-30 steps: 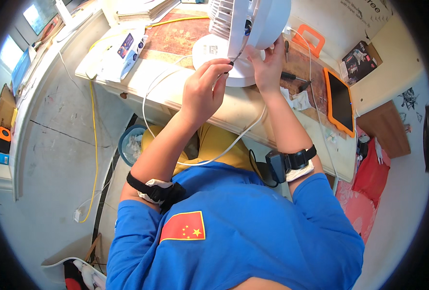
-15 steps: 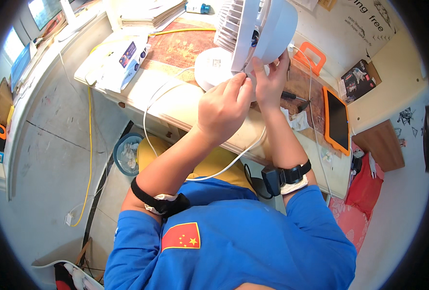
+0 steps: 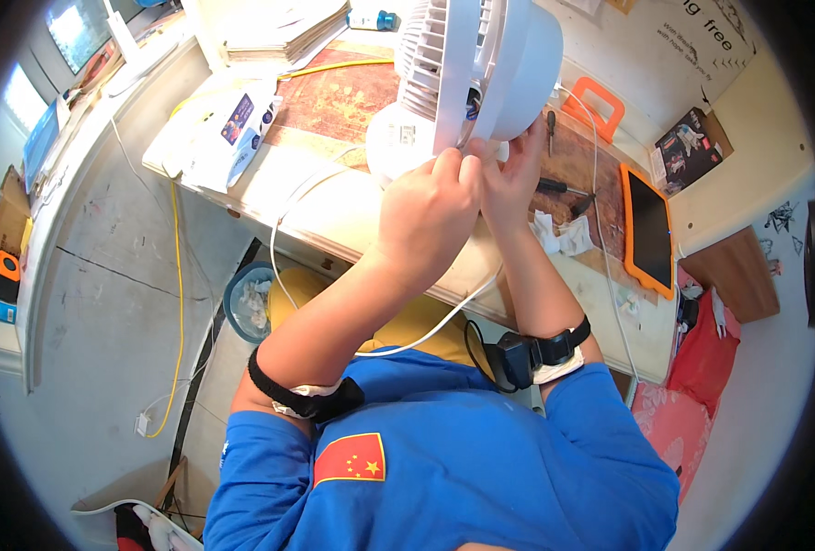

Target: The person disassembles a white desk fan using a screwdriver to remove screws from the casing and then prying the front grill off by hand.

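A white desk fan stands on the desk, with a gap between its slatted front grille and its rounded rear housing. Inside the gap shows a small dark part. My left hand is closed at the lower end of this gap, fingertips pinched together; what they grip is hidden. Beside it, my right hand holds the lower edge of the rear housing, its thumb close to the left fingers. Partly behind my left hand is the fan's round white base. A white cord loops over the desk's front edge.
Right of the fan lie a black-handled screwdriver, crumpled tissue, an orange-framed tablet and an orange handle-shaped piece. A white packet and stacked papers are at left. A blue bin stands below the desk.
The view has shifted slightly. My right hand's fingers and thumb have drawn in closer to my left hand at the gap. The fan stays in much the same pose.
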Available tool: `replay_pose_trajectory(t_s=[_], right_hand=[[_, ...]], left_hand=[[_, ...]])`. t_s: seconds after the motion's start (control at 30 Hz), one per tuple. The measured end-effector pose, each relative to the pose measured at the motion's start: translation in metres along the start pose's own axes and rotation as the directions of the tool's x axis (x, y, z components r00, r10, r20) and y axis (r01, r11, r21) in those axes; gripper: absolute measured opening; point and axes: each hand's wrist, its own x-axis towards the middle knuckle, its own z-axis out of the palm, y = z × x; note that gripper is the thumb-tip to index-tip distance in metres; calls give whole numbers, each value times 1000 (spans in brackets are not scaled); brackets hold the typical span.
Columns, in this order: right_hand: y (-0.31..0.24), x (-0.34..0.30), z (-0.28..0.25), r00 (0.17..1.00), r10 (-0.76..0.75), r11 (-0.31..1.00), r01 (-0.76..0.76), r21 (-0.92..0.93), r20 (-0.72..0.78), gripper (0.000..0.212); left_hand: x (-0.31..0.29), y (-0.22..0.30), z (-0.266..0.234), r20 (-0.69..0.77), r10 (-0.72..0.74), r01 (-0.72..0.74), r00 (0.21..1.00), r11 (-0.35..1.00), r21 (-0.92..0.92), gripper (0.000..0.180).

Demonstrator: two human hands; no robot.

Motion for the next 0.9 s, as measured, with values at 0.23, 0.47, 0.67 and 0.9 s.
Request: replay_pose_trajectory(t_s=[0.23, 0.47, 0.67, 0.9], right_hand=[[-1, -8, -4, 1000, -18, 1000, 18, 23, 10, 84], [7, -15, -3, 998, 42, 993, -46, 107, 37, 87], [7, -19, -2, 999, 44, 988, -47, 144, 27, 88], [13, -20, -3, 998, 57, 986, -60, 154, 23, 89]], left_hand=[[-16, -1, 4, 22, -67, 70, 997, 978, -197, 16], [-32, -14, 18, -61, -92, 67, 994, 940, -335, 15], [-45, -19, 24, -157, 54, -90, 986, 970, -226, 23], [-46, -12, 24, -177, 83, -110, 981, 982, -151, 26]])
